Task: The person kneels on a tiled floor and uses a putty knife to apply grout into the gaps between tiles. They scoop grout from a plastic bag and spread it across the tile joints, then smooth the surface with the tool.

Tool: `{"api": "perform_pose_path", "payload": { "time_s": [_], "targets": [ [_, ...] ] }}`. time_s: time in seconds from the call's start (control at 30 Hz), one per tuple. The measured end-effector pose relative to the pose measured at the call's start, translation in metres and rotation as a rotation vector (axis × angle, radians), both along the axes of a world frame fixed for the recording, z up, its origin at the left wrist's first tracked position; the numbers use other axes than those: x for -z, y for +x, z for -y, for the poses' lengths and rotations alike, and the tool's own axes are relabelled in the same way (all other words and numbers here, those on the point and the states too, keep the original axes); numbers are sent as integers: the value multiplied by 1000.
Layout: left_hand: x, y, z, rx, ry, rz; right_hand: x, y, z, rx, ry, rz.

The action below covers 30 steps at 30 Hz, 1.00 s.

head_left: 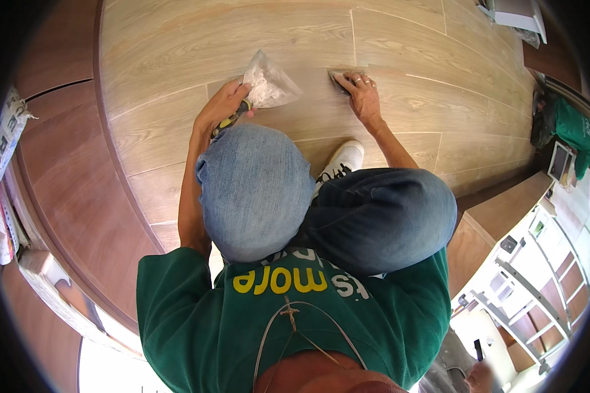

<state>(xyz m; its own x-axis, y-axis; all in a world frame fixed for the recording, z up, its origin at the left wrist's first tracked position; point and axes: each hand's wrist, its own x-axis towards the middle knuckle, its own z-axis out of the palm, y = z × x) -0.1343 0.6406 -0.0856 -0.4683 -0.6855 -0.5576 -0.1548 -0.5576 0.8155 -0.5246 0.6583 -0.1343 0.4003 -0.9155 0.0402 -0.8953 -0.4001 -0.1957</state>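
Note:
My left hand [228, 105] is closed round the black-and-yellow handle of a putty knife [294, 90]. Pale, lumpy paste [262, 84] covers much of its wide metal blade, which is held above the floor. Further right, my right hand [362, 98] presses a small, flat, dark scraper [336, 80] against the wood-look floor [295, 39], at a joint between planks. My fingers hide most of that scraper. A gap separates the two tools.
My knee and white shoe [349, 156] are just below my hands. Reddish-brown panels [78, 157] run along the left. At right are a wooden box-like unit [498, 213], a green bag [573, 124] and a ladder [537, 301]. Another person's hand [480, 376] shows at lower right.

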Motion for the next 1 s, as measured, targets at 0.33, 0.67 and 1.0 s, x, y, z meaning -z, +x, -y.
{"api": "perform_pose_path", "payload": {
  "time_s": [0.33, 0.67, 1.0],
  "targets": [
    [-40, 1, -17, -73, 191, 153, -10, 9, 7, -20, 85, -6],
    [-37, -7, -52, 61, -189, 267, -105, 55, -21, -232, 179, 607],
    [-32, 13, -21, -289, 205, -123, -45, -39, 6, -35, 294, 218]
  ]
}}
